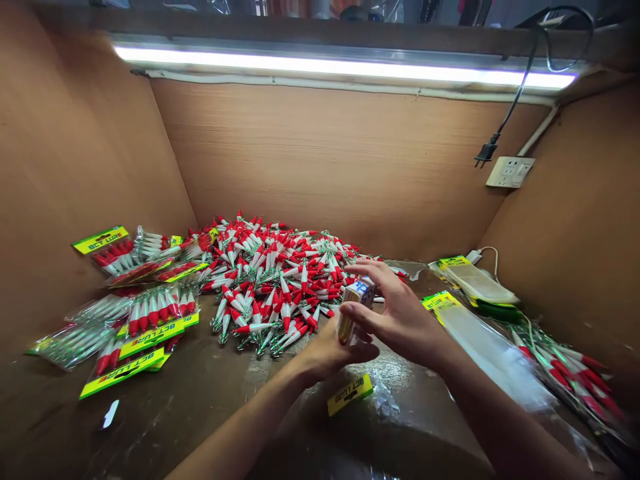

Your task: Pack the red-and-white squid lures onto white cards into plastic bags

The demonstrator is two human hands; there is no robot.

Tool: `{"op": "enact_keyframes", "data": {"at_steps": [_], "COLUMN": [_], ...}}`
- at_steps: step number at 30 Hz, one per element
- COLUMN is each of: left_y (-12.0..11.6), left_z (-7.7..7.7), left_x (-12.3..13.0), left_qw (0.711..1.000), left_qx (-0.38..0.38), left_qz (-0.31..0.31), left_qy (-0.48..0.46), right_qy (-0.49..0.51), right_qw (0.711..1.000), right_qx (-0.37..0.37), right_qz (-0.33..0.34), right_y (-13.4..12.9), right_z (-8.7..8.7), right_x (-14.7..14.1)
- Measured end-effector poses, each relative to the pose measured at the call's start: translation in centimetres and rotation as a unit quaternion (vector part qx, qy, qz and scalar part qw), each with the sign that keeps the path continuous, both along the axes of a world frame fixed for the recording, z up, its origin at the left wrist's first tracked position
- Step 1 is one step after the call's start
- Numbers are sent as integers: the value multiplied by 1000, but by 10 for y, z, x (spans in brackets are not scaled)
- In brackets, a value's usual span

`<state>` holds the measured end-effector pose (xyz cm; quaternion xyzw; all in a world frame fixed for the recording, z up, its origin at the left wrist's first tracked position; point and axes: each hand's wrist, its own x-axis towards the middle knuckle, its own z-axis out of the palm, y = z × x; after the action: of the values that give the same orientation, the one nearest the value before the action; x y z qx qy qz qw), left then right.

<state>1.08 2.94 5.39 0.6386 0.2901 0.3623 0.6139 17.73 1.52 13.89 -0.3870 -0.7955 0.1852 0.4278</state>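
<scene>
Low in front of the lure pile, my left hand (330, 353) is closed around a small box (359, 291) with a white top, blue print and a yellowish side. My right hand (400, 310) curves over the box from the right, its thumb against the near side and its fingers bent behind the top. What the box contains cannot be seen. Just below both hands lies a yellow header card (350, 395) reading BCT LURE, with crumpled clear plastic (386, 399) beside it. Behind them spreads a large heap of red and white fishing lures (285, 280) with green-silver hooks.
Packed lure bags (155, 317) are stacked on the left, near a small white scrap (110, 415). Clear bags with yellow headers (480, 340) lie on the right, beside more lures (575, 377). A black plug (486, 152) hangs near a wall socket (510, 172).
</scene>
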Motion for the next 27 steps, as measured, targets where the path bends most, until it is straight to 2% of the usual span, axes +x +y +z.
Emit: {"op": "enact_keyframes", "data": {"at_steps": [5,12,17,23,27], "left_y": [3,4,4,3,4], "left_z": [0,-2,-3,-5,-7], "left_x": [-1,-5,-5,-4,-7], "left_qw": [997,999,999,999,998], "left_qx": [69,37,30,21,48], "left_qz": [-6,-17,-17,4,-5], "left_qy": [-14,-23,0,44,32], "right_qy": [24,56,31,-3,-57], "right_qw": [1000,998,999,999,994], "right_qx": [16,-22,9,-20,-24], "right_qz": [7,18,34,47,95], "right_y": [-5,2,5,10,12], "right_z": [0,-1,0,-6,-5], "right_x": [-7,-4,-1,1,7]}}
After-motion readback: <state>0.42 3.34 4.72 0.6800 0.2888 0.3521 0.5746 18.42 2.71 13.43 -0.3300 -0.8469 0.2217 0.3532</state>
